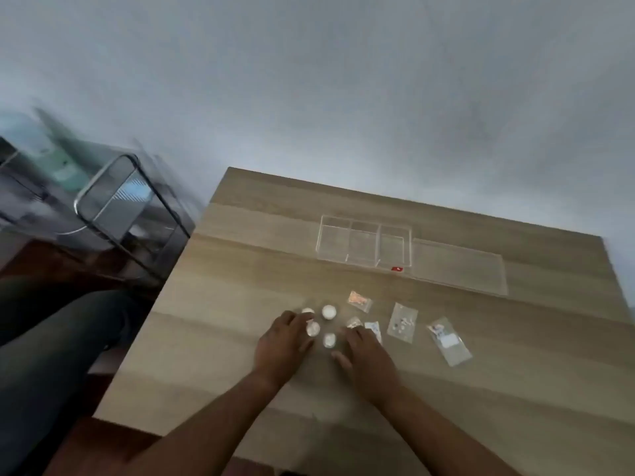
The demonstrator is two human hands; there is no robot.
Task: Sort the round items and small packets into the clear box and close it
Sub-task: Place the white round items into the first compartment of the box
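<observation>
A clear box [364, 243] with three compartments stands open and empty on the wooden table [240, 276]. Its flat clear lid [458, 267] lies to the right of it. Several small white round items [329, 311] lie in a cluster in front of the box. To their right lie several small clear packets, among them an orange one [359, 300], one with white beads [402, 322] and a longer one [448, 340]. My left hand [283, 345] rests on the round items at the left, fingers spread. My right hand [366, 359] lies flat beside them, partly covering a packet.
A dark transparent bin [113, 201] with blurred items stands off the table's left edge. My leg in dark trousers [51, 355] is at the lower left. A plain grey wall runs behind the table.
</observation>
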